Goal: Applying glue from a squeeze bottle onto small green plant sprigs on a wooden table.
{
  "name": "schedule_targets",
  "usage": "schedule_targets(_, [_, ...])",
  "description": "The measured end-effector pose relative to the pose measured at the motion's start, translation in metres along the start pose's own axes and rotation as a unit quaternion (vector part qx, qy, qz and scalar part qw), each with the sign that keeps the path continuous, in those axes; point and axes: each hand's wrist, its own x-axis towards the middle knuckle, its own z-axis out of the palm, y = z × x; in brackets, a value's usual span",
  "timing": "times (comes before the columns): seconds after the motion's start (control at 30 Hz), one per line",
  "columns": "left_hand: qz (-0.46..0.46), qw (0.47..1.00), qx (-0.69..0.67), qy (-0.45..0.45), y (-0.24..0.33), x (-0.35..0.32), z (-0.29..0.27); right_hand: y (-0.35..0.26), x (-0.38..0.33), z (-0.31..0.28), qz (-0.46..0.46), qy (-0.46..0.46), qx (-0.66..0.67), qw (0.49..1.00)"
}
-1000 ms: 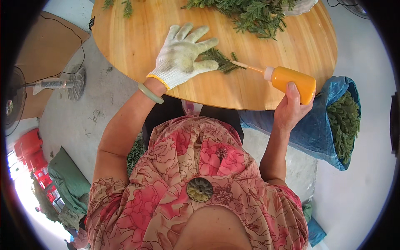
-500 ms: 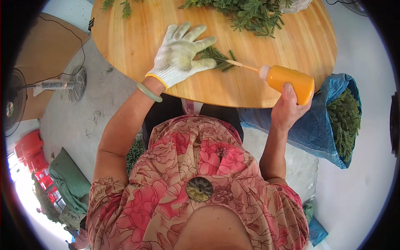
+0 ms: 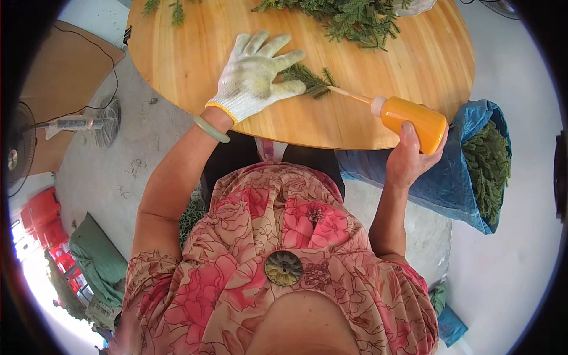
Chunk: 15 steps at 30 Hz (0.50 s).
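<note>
My left hand (image 3: pixel 254 77), in a white knit glove, lies with fingers spread on the round wooden table (image 3: pixel 195 65). Its thumb and forefinger reach over the near end of a small green conifer sprig (image 3: pixel 313 81), part of which the glove hides. My bare right hand (image 3: pixel 411 154) is wrapped round a yellow squeeze bottle (image 3: pixel 414 121) with a long thin nozzle. The bottle is tilted on its side, and its nozzle tip points left at the sprig's stem end, touching or nearly touching it.
A pile of conifer sprigs (image 3: pixel 361 23) lies at the table's far side, with a few loose sprigs (image 3: pixel 176 13) far left. On the right stands a blue woven sack (image 3: pixel 432 192) full of greenery. A fan (image 3: pixel 21 142) and cardboard (image 3: pixel 65 71) are at the left.
The bottle's nozzle tip has shifted slightly right and down along the sprig's stem end. My left hand keeps its place on the sprig; the whole view has moved a little.
</note>
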Motion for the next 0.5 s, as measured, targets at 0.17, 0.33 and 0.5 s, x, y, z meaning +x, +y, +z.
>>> schedule_targets(0.17, [0.006,0.999,-0.011,0.05,-0.0011,-0.0009,0.0063,0.0014,0.001,-0.0034,0.017,0.021,0.036,0.999])
schedule_targets(0.33, [0.006,0.999,-0.005,0.045,-0.0012,-0.0006,0.0067,0.0046,0.0012,-0.0022,0.023,0.02,0.042,0.999])
schedule_targets(0.5, [0.006,0.999,-0.005,0.041,-0.0007,0.0001,0.005,0.0056,0.0013,-0.0041,0.026,0.012,0.021,0.999])
